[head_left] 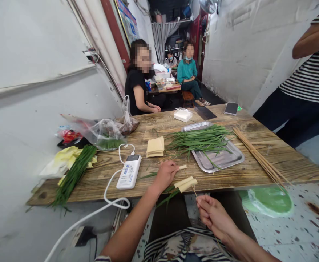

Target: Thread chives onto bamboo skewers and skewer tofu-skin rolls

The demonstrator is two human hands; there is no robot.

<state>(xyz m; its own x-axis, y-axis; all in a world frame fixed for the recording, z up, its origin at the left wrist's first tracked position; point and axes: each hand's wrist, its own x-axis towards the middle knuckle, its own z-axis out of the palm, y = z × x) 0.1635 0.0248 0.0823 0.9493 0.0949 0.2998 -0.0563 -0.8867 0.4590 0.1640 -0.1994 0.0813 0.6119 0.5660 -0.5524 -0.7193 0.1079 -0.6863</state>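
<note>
My left hand (165,177) pinches a pale yellow tofu-skin roll (183,167) above the table's near edge, with green chive ends (148,175) sticking out on the left. In my right hand (213,215) is a thin bamboo skewer (194,190), its fingers closed round the lower part. Two more rolls (186,184) sit side by side on this skewer, and chives (169,197) hang out of their left ends. The skewer's tip reaches up to the roll at my left fingers; whether it has pierced that roll I cannot tell.
Beyond my hands lie stacked tofu-skin squares (155,146) and a metal tray (221,156) heaped with chives (200,139). Bamboo skewers (257,156) lie at right. A white power bank (129,172) with its cable, a chive bundle (73,174) and plastic bags (107,131) occupy the left. People are nearby.
</note>
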